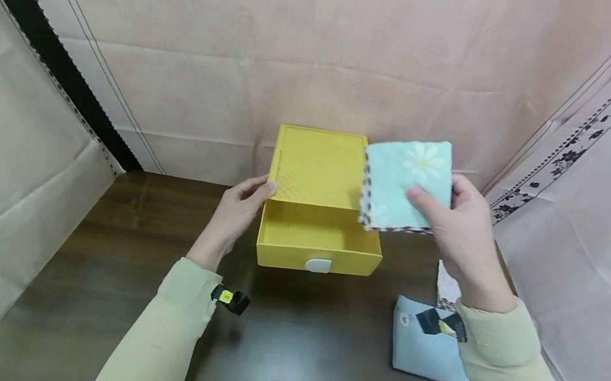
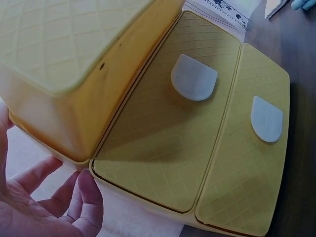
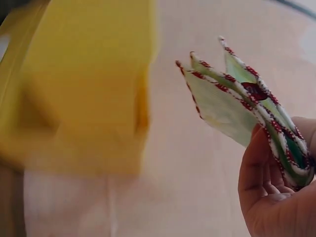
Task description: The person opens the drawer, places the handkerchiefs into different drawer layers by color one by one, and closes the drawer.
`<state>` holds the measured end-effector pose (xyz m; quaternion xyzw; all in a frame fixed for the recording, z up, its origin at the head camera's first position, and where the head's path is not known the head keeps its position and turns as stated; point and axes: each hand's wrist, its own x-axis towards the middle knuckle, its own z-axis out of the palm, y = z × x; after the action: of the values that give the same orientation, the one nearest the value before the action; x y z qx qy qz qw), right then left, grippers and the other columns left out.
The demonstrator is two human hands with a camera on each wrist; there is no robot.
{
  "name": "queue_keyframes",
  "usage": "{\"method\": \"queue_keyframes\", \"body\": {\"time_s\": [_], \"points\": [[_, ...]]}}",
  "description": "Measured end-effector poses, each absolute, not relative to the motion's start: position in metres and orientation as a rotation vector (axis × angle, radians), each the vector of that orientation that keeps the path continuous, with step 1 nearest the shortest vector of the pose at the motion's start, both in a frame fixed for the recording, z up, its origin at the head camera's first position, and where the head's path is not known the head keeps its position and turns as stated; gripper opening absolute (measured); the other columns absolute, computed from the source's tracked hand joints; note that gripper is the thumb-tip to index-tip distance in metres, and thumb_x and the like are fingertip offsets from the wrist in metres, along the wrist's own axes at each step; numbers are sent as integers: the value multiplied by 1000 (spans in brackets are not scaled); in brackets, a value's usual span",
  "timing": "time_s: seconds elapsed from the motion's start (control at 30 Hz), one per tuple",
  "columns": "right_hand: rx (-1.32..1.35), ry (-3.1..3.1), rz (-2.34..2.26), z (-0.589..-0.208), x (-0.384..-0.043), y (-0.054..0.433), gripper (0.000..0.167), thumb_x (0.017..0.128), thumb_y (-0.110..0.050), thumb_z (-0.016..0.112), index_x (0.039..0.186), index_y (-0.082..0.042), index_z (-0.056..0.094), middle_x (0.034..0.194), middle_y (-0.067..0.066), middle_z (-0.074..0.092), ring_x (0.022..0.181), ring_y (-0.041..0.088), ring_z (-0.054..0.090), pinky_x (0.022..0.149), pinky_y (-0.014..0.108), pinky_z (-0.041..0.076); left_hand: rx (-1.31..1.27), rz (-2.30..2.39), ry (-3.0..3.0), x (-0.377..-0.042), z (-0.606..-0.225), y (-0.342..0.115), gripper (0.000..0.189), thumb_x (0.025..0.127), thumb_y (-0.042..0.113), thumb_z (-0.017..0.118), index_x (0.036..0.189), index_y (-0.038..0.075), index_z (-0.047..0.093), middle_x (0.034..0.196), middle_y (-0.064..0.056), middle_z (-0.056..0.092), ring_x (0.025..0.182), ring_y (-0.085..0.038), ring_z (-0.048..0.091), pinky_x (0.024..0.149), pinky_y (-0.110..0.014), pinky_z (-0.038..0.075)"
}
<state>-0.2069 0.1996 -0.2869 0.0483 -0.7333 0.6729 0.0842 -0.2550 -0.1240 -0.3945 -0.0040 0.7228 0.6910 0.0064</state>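
Observation:
A yellow drawer box (image 1: 318, 166) stands against the fabric backdrop, its top drawer (image 1: 286, 256) pulled out. The left wrist view shows two lower drawers, shut, with white knobs (image 2: 194, 78). My left hand (image 1: 233, 216) holds the box at its left front edge, thumb at the corner and fingers along the side. A folded turquoise cloth (image 1: 402, 178) with a pale flower and braided trim is pinched in my right hand (image 1: 465, 231), thumb on the near face. It is raised beside the box's right side and overlaps its edge in the head view.
On the dark wooden table (image 1: 281, 351), a folded blue cloth (image 1: 426, 353) lies at the right, under my right forearm. Behind it is a white cloth (image 1: 447, 285) with a patterned edge, partly hidden. Pale fabric walls (image 1: 2, 158) enclose the back and both sides.

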Motion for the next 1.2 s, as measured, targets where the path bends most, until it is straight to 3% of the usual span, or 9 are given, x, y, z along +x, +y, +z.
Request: {"method": "queue_keyframes", "body": {"time_s": [0.27,0.47,0.87,1.03,1.2], "points": [[329,-2220,2341,-300,-206,120,44,87,-19,75,120,0,53,111,18,62,90,27,66,77,37,56,-84,2107,2265,-252,-404,-127,61,86,60,63,138,28,54,131,0,55,116,-21,53,96,-42,45],[269,-2455,2192,-321,-214,98,40,87,-24,74,116,-4,55,108,12,64,88,25,67,77,35,55,-58,2102,2351,-254,-399,-126,56,91,56,58,138,25,55,132,1,55,117,-20,52,97,-43,45],[307,-2789,1350,-323,-210,111,31,90,-43,66,93,-13,60,81,4,60,71,21,54,63,36,46,-44,2101,2334,-255,-397,-125,58,88,59,61,136,29,56,131,2,55,116,-19,53,95,-40,47],[381,-2810,1109,-319,-213,113,40,94,-35,62,68,-9,50,57,3,38,51,20,36,50,33,34,-1,2135,2331,-257,-389,-125,55,90,56,60,136,27,56,129,0,55,116,-20,53,95,-39,47],[462,-2998,789,-322,-216,108,46,92,-28,64,56,-9,40,52,-2,27,47,16,27,48,30,28,-35,2106,2325,-255,-392,-126,57,89,57,61,137,28,55,128,-1,56,113,-21,55,93,-40,48]]}}
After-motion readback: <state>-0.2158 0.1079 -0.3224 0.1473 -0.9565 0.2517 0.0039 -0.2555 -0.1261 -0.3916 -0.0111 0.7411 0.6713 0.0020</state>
